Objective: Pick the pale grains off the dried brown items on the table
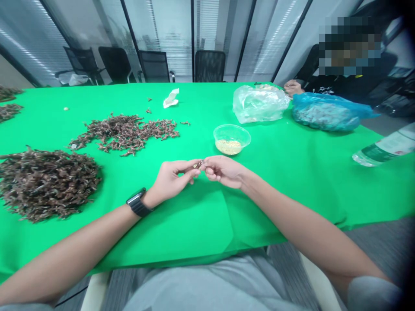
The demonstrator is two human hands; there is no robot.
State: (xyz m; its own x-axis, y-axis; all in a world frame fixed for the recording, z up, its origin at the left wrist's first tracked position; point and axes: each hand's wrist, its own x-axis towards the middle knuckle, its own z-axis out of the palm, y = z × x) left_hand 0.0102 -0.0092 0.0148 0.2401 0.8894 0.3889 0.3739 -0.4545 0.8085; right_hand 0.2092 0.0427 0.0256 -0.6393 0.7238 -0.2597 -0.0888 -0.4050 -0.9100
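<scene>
So the left side of the frame has a big heap of brown twisty bits (48, 183), with a looser pile (126, 133) toward the upper left and a bottle (385, 147) at the right edge. The clear bowl (231, 133) just above the middle has pale yellowish grains (228, 147) in the bottom, and the blue bag (326, 113) upper right looks full. Dead centre, left hand (173, 179) and right hand (227, 170) meet, fingertips pinching a small brown piece (197, 165) between them.
</scene>
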